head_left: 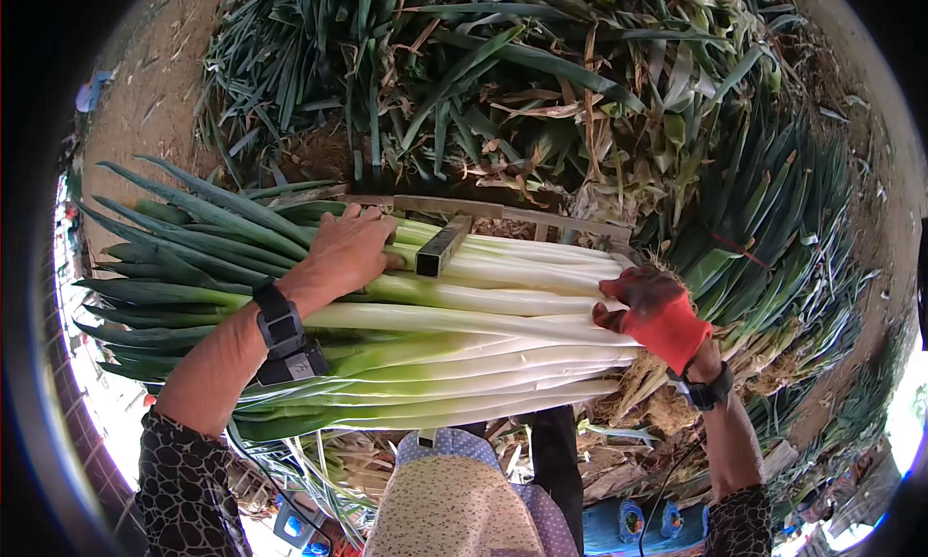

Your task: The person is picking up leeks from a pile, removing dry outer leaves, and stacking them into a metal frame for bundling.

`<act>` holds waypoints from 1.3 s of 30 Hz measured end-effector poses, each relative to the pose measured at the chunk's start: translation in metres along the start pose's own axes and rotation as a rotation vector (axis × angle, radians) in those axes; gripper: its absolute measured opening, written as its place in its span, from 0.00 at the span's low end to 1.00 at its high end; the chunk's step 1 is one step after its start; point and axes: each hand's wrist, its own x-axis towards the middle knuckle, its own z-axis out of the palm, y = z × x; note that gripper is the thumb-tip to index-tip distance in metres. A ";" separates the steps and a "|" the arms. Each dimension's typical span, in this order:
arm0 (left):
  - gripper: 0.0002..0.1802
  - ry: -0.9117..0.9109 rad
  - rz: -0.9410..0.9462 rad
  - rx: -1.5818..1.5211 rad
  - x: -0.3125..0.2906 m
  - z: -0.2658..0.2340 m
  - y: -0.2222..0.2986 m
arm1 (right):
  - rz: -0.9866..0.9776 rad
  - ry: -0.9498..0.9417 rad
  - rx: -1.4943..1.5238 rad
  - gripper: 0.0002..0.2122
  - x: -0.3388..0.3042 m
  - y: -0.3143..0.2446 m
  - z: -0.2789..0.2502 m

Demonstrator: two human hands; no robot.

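leeks lie side by side across the middle of the view, green tops to the left, white ends to the right, in a broad layer just in front of a wooden rail. the left hand, bare, rests on top of them, thumb apart from the fingers; whether it is clamped on any stalk, the view cannot tell. the right hand, in a red glove, touches the white ends, its thumb and fingertip a little apart; a firm pinch cannot be made out.

good handling probably means a light, broad press from the left hand, enough to keep the stalks parallel without bruising them, while the right hand guides from the ends. the tops fan loosely, so a sideways push could cross them. a square metal tube juts over the layer just beside the left hand, and its hard edge calls for care with the knuckles.

most of the surface under the stalks is hidden. beyond the rail stands a heap of leaves, green mixed with dry brown; more leafy stalks pile up to the right. brown ground shows at the left, and a patterned apron at the lower edge.
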 end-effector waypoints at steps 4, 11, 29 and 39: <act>0.24 -0.006 0.003 -0.005 0.000 0.002 -0.002 | -0.056 -0.075 0.001 0.11 0.003 0.002 -0.001; 0.23 -0.003 0.001 -0.006 0.000 0.000 0.000 | 0.100 -0.111 0.234 0.11 0.007 -0.004 0.002; 0.24 0.055 -0.007 -0.013 -0.002 0.005 -0.001 | 0.602 0.173 0.141 0.06 -0.038 -0.023 -0.006; 0.24 0.059 0.014 0.013 -0.002 0.004 0.002 | -0.061 -0.057 -0.009 0.11 -0.022 -0.013 -0.008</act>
